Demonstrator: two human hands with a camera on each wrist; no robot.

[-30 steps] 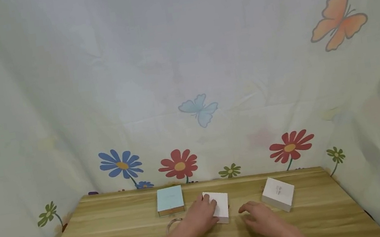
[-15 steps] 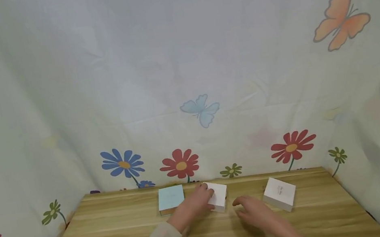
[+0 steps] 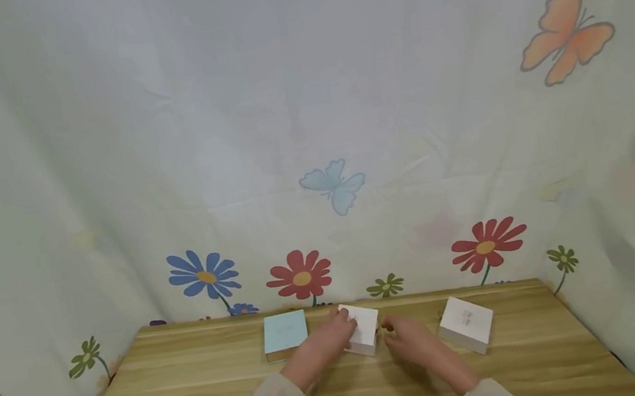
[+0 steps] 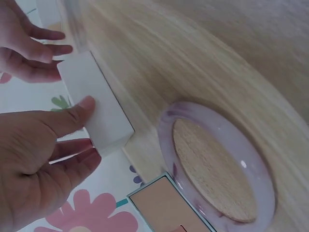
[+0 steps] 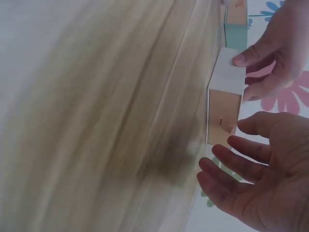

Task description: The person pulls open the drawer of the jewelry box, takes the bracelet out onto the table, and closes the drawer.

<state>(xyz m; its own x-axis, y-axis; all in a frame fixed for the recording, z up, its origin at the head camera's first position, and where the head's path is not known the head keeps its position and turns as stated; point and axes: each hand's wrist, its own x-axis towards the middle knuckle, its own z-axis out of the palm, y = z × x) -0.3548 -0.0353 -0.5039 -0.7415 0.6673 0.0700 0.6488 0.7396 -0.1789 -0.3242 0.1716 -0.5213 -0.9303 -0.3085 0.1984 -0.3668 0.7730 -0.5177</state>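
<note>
My left hand (image 3: 329, 336) grips a small white box (image 3: 365, 332) by its left end, its thumb on the front side and fingers behind and over the top. In the right wrist view, the box's right end is a tan drawer face (image 5: 223, 108) with a small pull tab (image 5: 226, 126). My right hand (image 3: 411, 340) is just right of that end; its thumb and index fingertips are right at the tab with a gap between them. A pale lilac marbled bangle (image 4: 263, 186) lies on the table near the left wrist, hidden by the arm in the head view.
A light turquoise box (image 3: 285, 331) with a tan side stands left of the left hand. Another white box (image 3: 468, 324) sits turned at an angle right of the right hand. The wood-grain table (image 3: 197, 380) ends at a flower-and-butterfly curtain (image 3: 403, 110).
My left hand has pushed the white box away toward the back of the table. My right hand has followed, moving left and forward to the box's right end.
</note>
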